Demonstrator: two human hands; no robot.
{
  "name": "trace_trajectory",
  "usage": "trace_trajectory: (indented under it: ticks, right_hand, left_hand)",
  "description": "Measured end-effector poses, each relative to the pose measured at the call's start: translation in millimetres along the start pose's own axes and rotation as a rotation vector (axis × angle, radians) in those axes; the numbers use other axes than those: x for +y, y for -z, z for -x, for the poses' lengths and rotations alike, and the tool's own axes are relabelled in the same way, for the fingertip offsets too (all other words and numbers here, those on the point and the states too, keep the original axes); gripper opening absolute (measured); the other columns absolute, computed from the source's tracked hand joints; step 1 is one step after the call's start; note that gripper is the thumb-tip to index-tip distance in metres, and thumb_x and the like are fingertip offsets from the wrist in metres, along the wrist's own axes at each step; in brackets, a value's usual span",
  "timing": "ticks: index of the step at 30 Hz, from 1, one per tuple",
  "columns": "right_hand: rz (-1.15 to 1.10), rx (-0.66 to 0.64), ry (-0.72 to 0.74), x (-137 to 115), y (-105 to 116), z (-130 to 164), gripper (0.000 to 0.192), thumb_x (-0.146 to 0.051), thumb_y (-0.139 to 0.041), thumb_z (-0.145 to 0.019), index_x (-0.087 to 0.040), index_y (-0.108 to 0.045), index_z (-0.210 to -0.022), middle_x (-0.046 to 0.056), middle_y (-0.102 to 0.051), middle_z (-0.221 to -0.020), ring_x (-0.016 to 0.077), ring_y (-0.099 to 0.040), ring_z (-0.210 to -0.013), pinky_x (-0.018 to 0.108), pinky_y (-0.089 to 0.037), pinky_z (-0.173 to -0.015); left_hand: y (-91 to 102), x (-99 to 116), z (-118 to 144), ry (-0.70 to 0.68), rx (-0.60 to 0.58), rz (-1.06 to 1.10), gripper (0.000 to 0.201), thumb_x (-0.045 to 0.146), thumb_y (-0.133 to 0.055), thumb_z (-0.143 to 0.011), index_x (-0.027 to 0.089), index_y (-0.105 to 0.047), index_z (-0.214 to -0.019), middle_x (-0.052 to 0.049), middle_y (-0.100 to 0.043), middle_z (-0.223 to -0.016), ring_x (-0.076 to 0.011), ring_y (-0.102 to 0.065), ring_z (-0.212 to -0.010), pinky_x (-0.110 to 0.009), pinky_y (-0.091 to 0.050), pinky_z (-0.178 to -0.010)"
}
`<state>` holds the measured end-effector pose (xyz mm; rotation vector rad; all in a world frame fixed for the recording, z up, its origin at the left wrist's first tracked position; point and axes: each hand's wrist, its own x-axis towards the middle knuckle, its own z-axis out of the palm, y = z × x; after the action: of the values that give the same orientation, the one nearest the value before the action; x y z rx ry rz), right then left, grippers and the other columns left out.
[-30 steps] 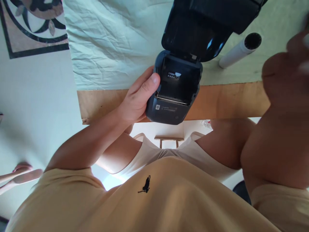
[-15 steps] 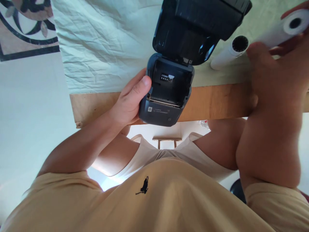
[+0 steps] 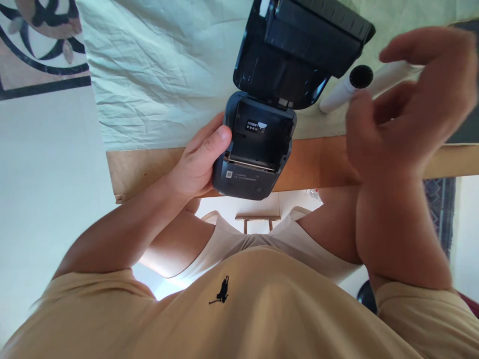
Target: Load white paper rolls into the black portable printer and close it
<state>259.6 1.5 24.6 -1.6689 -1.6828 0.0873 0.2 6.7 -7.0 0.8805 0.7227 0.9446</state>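
1. Your left hand [image 3: 194,167] clamps the printer [image 3: 254,149] at the table [image 3: 149,167] edge, steadying it, lid open.
2. Your right hand [image 3: 407,109], at 3 o'clock, curls loosely around the roll [image 3: 339,94]; contact unclear.

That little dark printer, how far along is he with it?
Done: the printer lid is open and its bay looks empty. In hand: the left hand grips the printer; the right hand is at a white roll. Left: roll in, lid shut.
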Motion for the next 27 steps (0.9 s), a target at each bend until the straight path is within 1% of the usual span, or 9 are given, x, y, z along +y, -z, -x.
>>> trace_trajectory:
  ticks: [2, 4, 5, 7, 10, 13, 16, 19, 27]
  right_hand:
    - [0.114, -0.069, 0.073, -9, -6, 2, 0.051, -0.025, -0.061, -0.078, -0.013, -0.062, -0.128, 0.011, -0.065, -0.125, 0.009, -0.044, -0.059, 0.035, -0.051, -0.068]
    - [0.156, -0.123, 0.064, -12, -10, 4, 0.056, -0.021, -0.061, -0.078, -0.012, -0.059, -0.133, 0.013, -0.068, -0.124, 0.0132, -0.059, -0.067, 0.038, -0.057, -0.083]
    - [0.152, -0.146, 0.062, -13, -11, 4, 0.054, -0.02, -0.061, -0.08, -0.014, -0.059, -0.134, 0.012, -0.07, -0.122, 0.0148, -0.064, -0.073, 0.038, -0.057, -0.089]
    - [0.121, -0.184, 0.103, -11, -12, 6, 0.052, -0.019, -0.059, -0.083, -0.022, -0.058, -0.135, 0.007, -0.073, -0.117, 0.0149, -0.067, -0.079, 0.035, -0.057, -0.088]
    - [0.019, -0.268, 0.223, -9, -12, 9, 0.053, -0.017, -0.054, -0.085, -0.027, -0.052, -0.137, 0.005, -0.071, -0.117, 0.0132, -0.066, -0.081, 0.031, -0.056, -0.079]
    - [-0.056, -0.317, 0.272, -11, -14, 12, 0.051, -0.012, -0.052, -0.08, -0.025, -0.053, -0.129, 0.006, -0.069, -0.111, 0.0156, -0.066, -0.093, 0.032, -0.054, -0.082]
    - [-0.048, -0.279, 0.289, -15, -18, 13, 0.036, -0.025, -0.063, -0.083, -0.024, -0.057, -0.118, 0.005, -0.064, -0.098, 0.0181, -0.061, -0.093, 0.035, -0.052, -0.081]
    - [-0.024, -0.234, 0.299, -15, -20, 12, 0.034, -0.027, -0.067, -0.083, -0.02, -0.061, -0.115, 0.008, -0.06, -0.102, 0.0184, -0.058, -0.098, 0.037, -0.051, -0.085]
    - [-0.033, -0.309, 0.232, -15, -17, 16, 0.052, -0.007, -0.051, -0.078, -0.025, -0.054, -0.127, 0.007, -0.053, -0.112, 0.0171, -0.055, -0.104, 0.034, -0.05, -0.088]
  left_hand:
    - [-2.4, 0, 0, -0.015, 0.022, 0.006, 0.07, 0.077, -0.035, -0.092, 0.02, -0.071, -0.114, -0.01, -0.071, -0.096, -0.0214, -0.073, -0.078, -0.029, -0.05, -0.053]
    - [-3.5, 0, 0, -0.012, 0.038, 0.001, 0.07, 0.078, -0.035, -0.092, 0.02, -0.071, -0.109, -0.01, -0.071, -0.094, -0.023, -0.074, -0.082, -0.03, -0.054, -0.06]
    - [-3.3, -1, 0, -0.004, 0.036, -0.003, 0.07, 0.078, -0.035, -0.092, 0.02, -0.071, -0.109, -0.01, -0.071, -0.095, -0.0234, -0.074, -0.085, -0.03, -0.054, -0.061]
    - [-2.2, -1, -1, 0.007, 0.019, -0.001, 0.07, 0.077, -0.035, -0.092, 0.021, -0.07, -0.114, -0.01, -0.072, -0.098, -0.023, -0.073, -0.086, -0.028, -0.052, -0.057]
    - [-1.5, -1, -1, -0.01, -0.005, 0.013, 0.067, 0.073, -0.035, -0.094, 0.022, -0.071, -0.118, -0.01, -0.072, -0.1, -0.021, -0.072, -0.081, -0.026, -0.049, -0.051]
    - [-3.0, 1, 0, -0.02, -0.017, 0.025, 0.059, 0.067, -0.037, -0.097, 0.023, -0.072, -0.113, -0.008, -0.072, -0.098, -0.0202, -0.073, -0.083, -0.025, -0.051, -0.053]
    - [-3.6, 1, 1, 0.0, -0.005, 0.041, 0.057, 0.066, -0.037, -0.098, 0.021, -0.07, -0.109, -0.008, -0.071, -0.097, -0.0201, -0.074, -0.087, -0.023, -0.05, -0.052]
    - [-1.8, -1, 0, 0.002, -0.018, 0.027, 0.064, 0.072, -0.035, -0.095, 0.02, -0.068, -0.112, -0.01, -0.071, -0.101, -0.0221, -0.074, -0.088, -0.025, -0.05, -0.053]
    - [-3.2, 1, 0, -0.025, -0.069, 0.032, 0.068, 0.071, -0.029, -0.096, 0.02, -0.069, -0.117, -0.013, -0.072, -0.106, -0.0251, -0.073, -0.09, -0.03, -0.05, -0.052]
